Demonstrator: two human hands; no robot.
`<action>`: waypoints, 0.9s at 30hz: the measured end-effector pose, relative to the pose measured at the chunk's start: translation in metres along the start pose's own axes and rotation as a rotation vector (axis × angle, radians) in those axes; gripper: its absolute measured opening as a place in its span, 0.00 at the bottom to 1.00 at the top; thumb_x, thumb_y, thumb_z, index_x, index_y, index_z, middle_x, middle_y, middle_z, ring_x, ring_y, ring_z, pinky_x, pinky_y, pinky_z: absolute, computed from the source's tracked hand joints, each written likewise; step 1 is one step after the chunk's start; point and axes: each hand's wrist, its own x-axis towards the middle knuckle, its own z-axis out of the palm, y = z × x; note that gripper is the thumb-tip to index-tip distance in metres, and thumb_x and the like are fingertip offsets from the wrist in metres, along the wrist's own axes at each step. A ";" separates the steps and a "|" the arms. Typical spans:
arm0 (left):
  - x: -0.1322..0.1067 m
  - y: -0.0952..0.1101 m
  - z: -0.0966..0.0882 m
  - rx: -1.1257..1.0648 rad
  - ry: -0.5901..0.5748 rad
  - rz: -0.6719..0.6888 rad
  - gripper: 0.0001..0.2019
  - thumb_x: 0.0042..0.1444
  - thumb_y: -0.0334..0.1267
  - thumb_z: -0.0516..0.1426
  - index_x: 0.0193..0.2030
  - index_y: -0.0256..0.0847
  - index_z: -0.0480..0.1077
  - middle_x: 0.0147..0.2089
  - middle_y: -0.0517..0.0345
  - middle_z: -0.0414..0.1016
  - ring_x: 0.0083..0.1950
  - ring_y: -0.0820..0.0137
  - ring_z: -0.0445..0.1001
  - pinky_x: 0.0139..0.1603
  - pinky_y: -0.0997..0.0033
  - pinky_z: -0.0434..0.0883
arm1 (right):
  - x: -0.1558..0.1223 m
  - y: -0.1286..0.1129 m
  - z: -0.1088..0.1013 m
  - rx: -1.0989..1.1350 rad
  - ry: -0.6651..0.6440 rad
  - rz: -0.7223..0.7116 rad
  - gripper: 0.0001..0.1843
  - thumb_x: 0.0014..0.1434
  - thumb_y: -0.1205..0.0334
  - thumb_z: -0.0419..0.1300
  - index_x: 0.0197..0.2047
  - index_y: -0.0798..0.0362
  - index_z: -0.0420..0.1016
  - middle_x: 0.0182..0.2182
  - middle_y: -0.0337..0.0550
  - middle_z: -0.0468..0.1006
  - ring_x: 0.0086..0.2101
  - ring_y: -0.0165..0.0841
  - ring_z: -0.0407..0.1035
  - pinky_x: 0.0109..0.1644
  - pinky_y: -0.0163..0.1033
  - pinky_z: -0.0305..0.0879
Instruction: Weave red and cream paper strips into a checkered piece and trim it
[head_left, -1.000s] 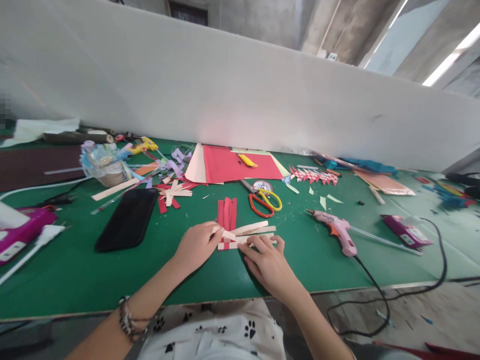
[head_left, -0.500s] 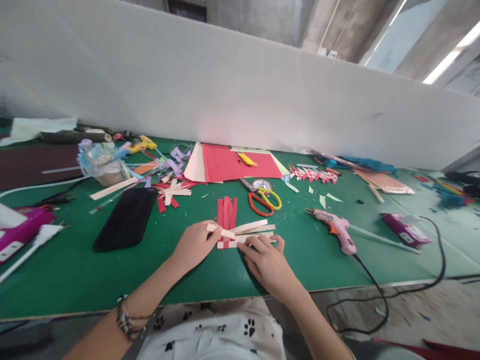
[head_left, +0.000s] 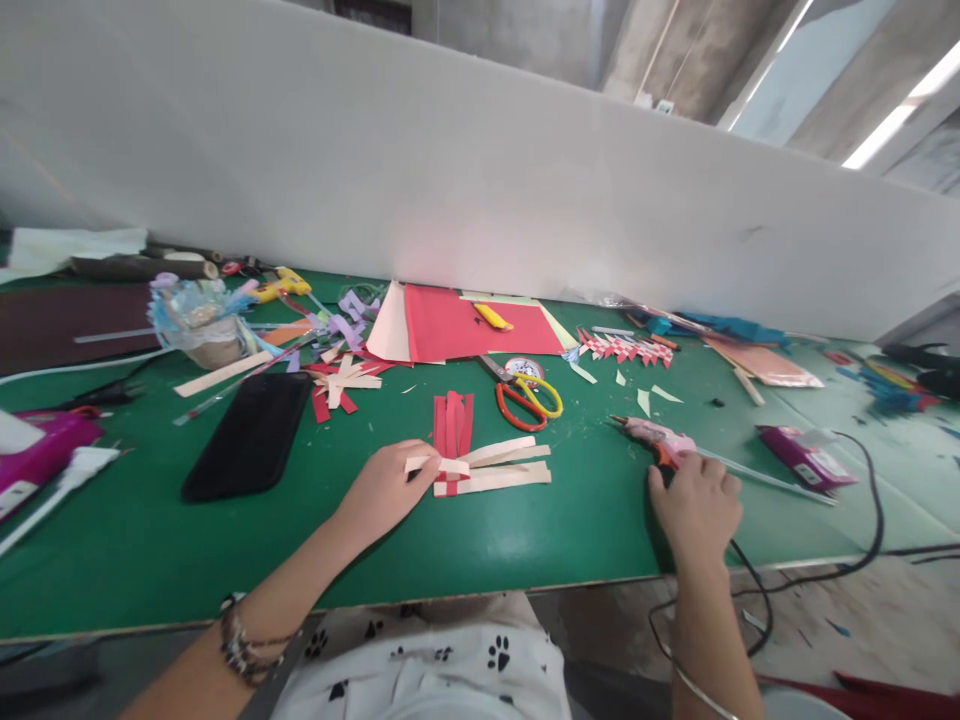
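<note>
Near the table's front, my left hand [head_left: 394,487] pinches a folded-back cream paper strip [head_left: 454,467] between thumb and fingers. That strip belongs to a small woven piece, where red paper strips [head_left: 453,425] stand away from me and cream paper strips [head_left: 514,479] run out to the right. Further right, my right hand [head_left: 699,505] lies over the handle of a pink glue gun [head_left: 660,437], fingers curled around it. The handle is mostly hidden under the palm; its nozzle points left, and a clear glue stick [head_left: 772,477] sticks out behind.
Red-and-yellow scissors [head_left: 529,398] lie beyond the strips. A black phone [head_left: 251,435] is on the left. Red paper sheets [head_left: 476,330] with a yellow cutter [head_left: 493,317] lie at the back, before a white partition [head_left: 480,180]. A black cord hangs over the front edge.
My right hand has left the cream strips and moved right onto the glue gun. The left hand stays at the woven piece, still pinching the folded strip.
</note>
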 end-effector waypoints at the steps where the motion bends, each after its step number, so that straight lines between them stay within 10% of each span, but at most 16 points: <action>1: 0.000 -0.001 0.000 -0.010 -0.001 0.000 0.17 0.58 0.40 0.44 0.28 0.40 0.72 0.33 0.58 0.75 0.34 0.69 0.72 0.33 0.75 0.66 | 0.004 0.005 0.005 0.007 -0.008 0.014 0.25 0.56 0.53 0.48 0.49 0.64 0.66 0.43 0.64 0.68 0.44 0.53 0.61 0.37 0.47 0.58; 15: -0.004 0.003 0.000 -0.002 -0.131 0.181 0.16 0.61 0.41 0.44 0.33 0.40 0.71 0.38 0.55 0.73 0.38 0.69 0.71 0.40 0.71 0.66 | 0.017 0.022 0.010 0.151 -0.301 0.173 0.41 0.50 0.34 0.47 0.53 0.60 0.64 0.40 0.62 0.74 0.38 0.52 0.70 0.36 0.49 0.64; 21: -0.003 -0.001 0.005 0.079 -0.085 0.256 0.15 0.61 0.40 0.45 0.37 0.40 0.72 0.41 0.52 0.71 0.43 0.65 0.67 0.46 0.65 0.64 | 0.005 0.006 -0.017 0.290 -0.114 0.222 0.36 0.52 0.36 0.47 0.51 0.59 0.64 0.32 0.56 0.75 0.32 0.47 0.69 0.31 0.44 0.61; 27: -0.002 -0.001 0.006 -0.092 -0.086 0.147 0.16 0.62 0.40 0.44 0.32 0.39 0.70 0.36 0.56 0.72 0.39 0.69 0.70 0.42 0.71 0.65 | -0.030 -0.029 -0.041 0.472 -0.058 -0.249 0.28 0.54 0.38 0.48 0.44 0.55 0.66 0.32 0.49 0.74 0.30 0.39 0.68 0.30 0.38 0.59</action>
